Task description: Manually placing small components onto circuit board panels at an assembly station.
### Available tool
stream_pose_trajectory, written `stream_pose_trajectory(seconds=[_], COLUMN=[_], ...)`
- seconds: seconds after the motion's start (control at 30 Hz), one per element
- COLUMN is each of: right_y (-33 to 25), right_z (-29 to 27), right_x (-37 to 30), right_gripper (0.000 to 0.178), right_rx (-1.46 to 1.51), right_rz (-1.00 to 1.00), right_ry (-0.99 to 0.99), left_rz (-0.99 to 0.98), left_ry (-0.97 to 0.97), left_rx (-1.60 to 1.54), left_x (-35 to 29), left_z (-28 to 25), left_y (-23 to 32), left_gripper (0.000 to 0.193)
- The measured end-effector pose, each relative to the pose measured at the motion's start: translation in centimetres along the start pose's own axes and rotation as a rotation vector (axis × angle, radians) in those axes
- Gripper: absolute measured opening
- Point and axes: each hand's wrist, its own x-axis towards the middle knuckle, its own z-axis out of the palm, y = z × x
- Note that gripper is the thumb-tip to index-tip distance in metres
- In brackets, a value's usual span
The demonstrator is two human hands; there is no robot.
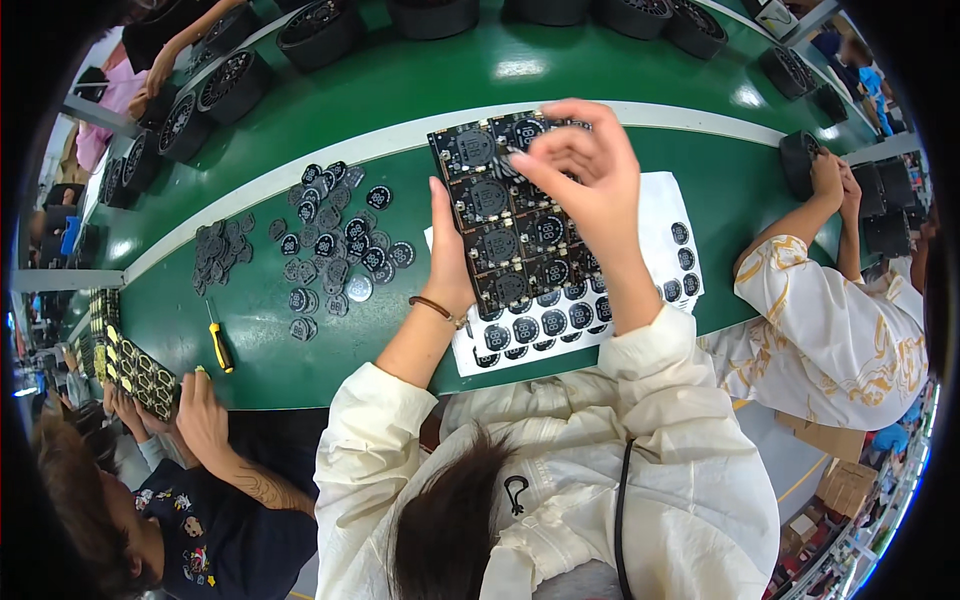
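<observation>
A dark circuit board panel (500,240), tilted, carries rows of round display units. My left hand (450,255) grips its left edge, thumb along the side and the other fingers hidden beneath. Above the panel's upper part, my right hand (590,175) is closed in a pinch. A small dark, greyish piece shows at its fingertips, too unclear to name. Partly under the panel lie white sheets (655,200) bearing round black stickers (553,321). To the left, many round black pieces with display markings (357,230) are scattered in a loose pile.
A smaller heap of dark pieces (222,250) and a yellow-handled screwdriver (220,345) lie left on the green table (400,365). Beyond a white rail (400,140) stand black wheel-like parts (320,35). Co-workers sit at left, one holding a yellow-black panel (145,375), and at right (820,330).
</observation>
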Motion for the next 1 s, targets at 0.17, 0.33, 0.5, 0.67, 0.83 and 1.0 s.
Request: stream_pose_trajectory(seconds=[0.17,0.33,0.5,0.67,0.83,1.0], right_y=[2.0,1.5,1.4,1.9,2.1,2.1], right_z=[1.2,1.3,1.3,1.5,1.3,1.4], right_x=[0.6,0.6,0.3,0.4,0.4,0.3], right_gripper=[0.012,0.008,0.009,0.009,0.009,0.009], right_rx=[-0.113,-0.122,-0.131,-0.145,-0.139,-0.143], right_rz=[-0.046,-0.06,-0.056,-0.1,-0.134,-0.138], right_ry=[0.06,0.061,0.092,0.104,0.113,0.119], left_rz=[0.011,0.01,-0.003,0.006,0.035,0.027], left_ry=[0.002,0.055,0.021,-0.018,0.007,-0.007], left_rx=[0.066,0.064,0.062,0.141,0.14,0.157], left_x=[-0.3,-0.2,-0.2,-0.4,-0.2,-0.3], left_z=[0.1,0.1,-0.1,0.0,0.3,0.2], left_y=[-0.2,-0.7,-0.8,-0.7,-0.9,-0.8], left_gripper=[0.079,0.083,0.082,0.087,0.088,0.088])
